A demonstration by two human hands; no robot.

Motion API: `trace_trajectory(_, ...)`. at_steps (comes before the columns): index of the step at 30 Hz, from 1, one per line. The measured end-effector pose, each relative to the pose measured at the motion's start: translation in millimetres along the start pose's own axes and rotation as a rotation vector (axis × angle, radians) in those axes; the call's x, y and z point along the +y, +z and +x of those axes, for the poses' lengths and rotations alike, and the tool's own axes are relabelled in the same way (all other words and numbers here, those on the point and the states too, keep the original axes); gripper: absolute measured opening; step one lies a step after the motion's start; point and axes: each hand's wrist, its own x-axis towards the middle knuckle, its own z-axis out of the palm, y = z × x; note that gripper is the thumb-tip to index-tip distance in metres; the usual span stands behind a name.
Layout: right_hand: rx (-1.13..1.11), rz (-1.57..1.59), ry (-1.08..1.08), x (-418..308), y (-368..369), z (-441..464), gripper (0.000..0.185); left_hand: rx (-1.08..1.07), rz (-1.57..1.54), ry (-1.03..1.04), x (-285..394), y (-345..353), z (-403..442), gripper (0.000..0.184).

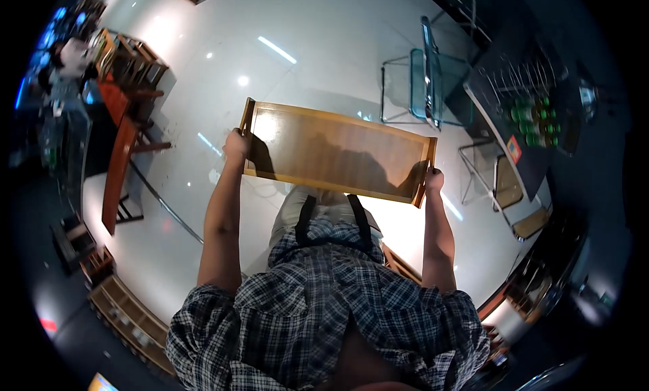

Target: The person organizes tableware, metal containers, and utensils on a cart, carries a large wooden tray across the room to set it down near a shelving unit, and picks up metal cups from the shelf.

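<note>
A long wooden tray (pixel 324 147) with raised end pieces spans the space in front of my body, held off the floor. My left hand (pixel 236 145) is closed around its left end. At the opposite end, my right hand (pixel 434 180) grips the right end piece. The tray's flat face carries shadows and a bright glare near its left side, and nothing rests on it. Fingers of both hands are partly hidden behind the end pieces.
Red-brown wooden furniture (pixel 120 147) stands at left. A folding chair with a teal seat (pixel 424 73) is ahead on the right, near a dark table (pixel 503 120) bearing green bottles (pixel 535 120) and a wire rack (pixel 520 76). Wooden shelving (pixel 125 316) lies behind left.
</note>
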Motion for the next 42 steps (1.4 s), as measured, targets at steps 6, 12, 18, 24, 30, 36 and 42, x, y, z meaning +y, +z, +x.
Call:
trace_trajectory(6,-0.001,-0.052,-0.19,-81.1,4.7,3.5,0.028,0.156,0.008,-0.045,-85.5,3.1,-30.8,0.023)
trace_trajectory(12,0.02,-0.148,-0.42,-140.5,34.9,15.7,0.028,0.201,-0.153,-0.153,-148.4,9.0,-53.5,0.019)
trace_trajectory(18,-0.16,-0.245,-0.389,-194.3,58.1,23.7,0.028,0.257,-0.32,-0.248,-188.6,49.0,-69.5,0.021)
trace_trajectory(24,-0.257,-0.237,-0.396,-236.0,133.9,34.6,0.026,0.298,-0.586,-0.398,-236.1,73.0,-80.4,0.036)
trace_trajectory(30,-0.515,-0.12,-0.331,-290.4,180.6,2.6,0.035,0.291,-0.695,-0.558,-286.0,98.9,-97.4,0.046)
trace_trajectory(36,-0.649,-0.184,-0.421,-324.7,228.8,-24.6,0.035,0.329,-1.004,-0.775,-301.0,128.0,-140.9,0.048)
trace_trajectory(42,-0.82,-0.215,-0.537,-352.0,272.2,-32.6,0.037,0.293,-1.036,-0.849,-328.5,150.7,-166.3,0.052)
